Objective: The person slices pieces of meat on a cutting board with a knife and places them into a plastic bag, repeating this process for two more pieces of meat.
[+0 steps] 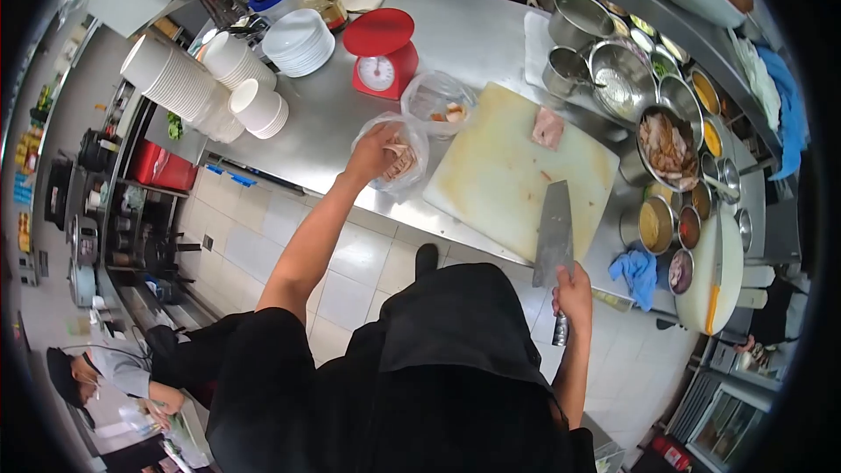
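Observation:
My left hand (375,154) reaches into a bag-lined bowl (412,184) of sliced meat (399,160); its fingers are bent over the meat, their tips partly hidden. My right hand (574,294) is closed round the handle of a wide cleaver (554,232), whose blade lies over the near edge of the cutting board (491,158). One piece of pale meat (548,128) rests near the board's far edge. Beside the left bowl stands a second bag-lined bowl (438,105) with a few orange and white pieces in it.
A red scale (382,52), stacked plates (298,42) and white tubs (175,79) stand at the left. Right of the board are metal pots (581,19), a meat bowl (667,147), a blue cloth (635,278) and a round board with a knife (717,276). A co-worker (114,377) is at lower left.

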